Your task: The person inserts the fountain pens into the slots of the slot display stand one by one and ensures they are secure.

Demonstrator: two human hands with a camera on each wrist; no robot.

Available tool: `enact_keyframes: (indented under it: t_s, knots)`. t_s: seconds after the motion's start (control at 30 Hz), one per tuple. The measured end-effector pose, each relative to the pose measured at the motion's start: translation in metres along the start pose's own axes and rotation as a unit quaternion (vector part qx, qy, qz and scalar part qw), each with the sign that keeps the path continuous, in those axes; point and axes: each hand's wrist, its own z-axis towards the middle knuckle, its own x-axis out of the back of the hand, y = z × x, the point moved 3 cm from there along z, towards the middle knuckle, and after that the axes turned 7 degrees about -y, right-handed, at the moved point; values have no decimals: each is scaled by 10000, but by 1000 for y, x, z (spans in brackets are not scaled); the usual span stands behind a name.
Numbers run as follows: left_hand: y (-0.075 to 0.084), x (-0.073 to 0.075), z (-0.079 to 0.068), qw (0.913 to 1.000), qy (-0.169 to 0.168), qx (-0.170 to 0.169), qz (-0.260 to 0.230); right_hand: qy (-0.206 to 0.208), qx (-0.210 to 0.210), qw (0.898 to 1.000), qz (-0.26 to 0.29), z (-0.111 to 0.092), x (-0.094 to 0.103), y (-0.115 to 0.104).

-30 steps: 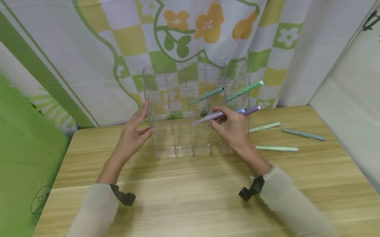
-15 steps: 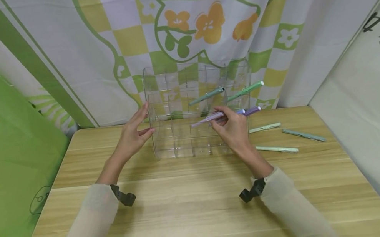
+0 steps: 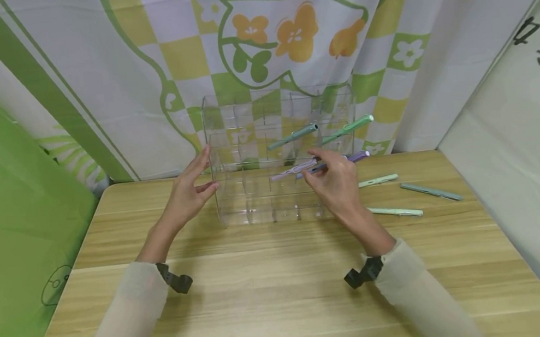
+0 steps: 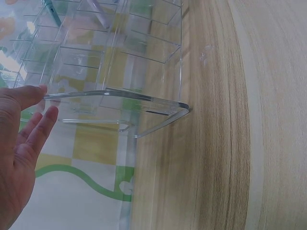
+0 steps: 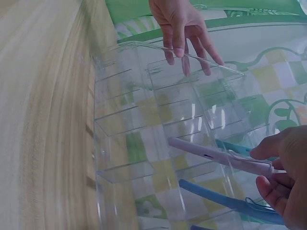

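A clear acrylic organizer with divided compartments (image 3: 259, 205) stands on the table against the curtain. At its left side wall is my left hand (image 3: 188, 191), thumb and fingers extended with fingertips at the wall's edge. A lilac pen (image 5: 206, 152) leans in a compartment, cap end outward. My right hand (image 3: 337, 178) is at that cap end, thumb and index finger parted around it. Just beside it in the right wrist view lies a blue pen (image 5: 225, 201). A teal pen (image 3: 293, 136), a green pen (image 3: 352, 126) and a purple pen (image 3: 360, 156) also stick out of compartments.
Right of the organizer, two pale green pens (image 3: 398, 211) and a dark teal pen (image 3: 431, 191) lie on the wooden table (image 3: 274, 300). Behind hangs a patterned curtain (image 3: 179, 57). A green cloth (image 3: 17, 206) borders the left, a white one (image 3: 517, 126) the right.
My right hand has slid slightly right along the lilac pen, its fingers loosening at the cap end. The pen stays leaning in the compartment. My left hand has not moved.
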Motion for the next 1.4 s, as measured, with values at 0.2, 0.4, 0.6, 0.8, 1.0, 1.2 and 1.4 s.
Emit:
enact_keyframes:
  t_s: [0.2,0.4,0.6,0.8,1.0,1.2,1.4]
  knots:
    - [1,0,0,10000,-23,25,-50,188,237,9990,314,-2,12,-2]
    - [1,0,0,9999,-35,68,-71,28,200,9978,624,-8,27,3]
    - [0,0,-1,10000,-28,20,-54,92,321,9979,563,-15,41,14]
    - [-1,0,-1,10000,-38,1,-31,169,428,9963,719,-26,59,23]
    - [-1,0,-1,10000,-24,-29,-9,140,357,9967,709,-35,77,35]
    - [0,0,-1,10000,-10,-64,67,32,367,9967,728,-41,89,50]
    - [1,1,0,9999,-53,103,60,-419,733,9944,641,-49,96,66]
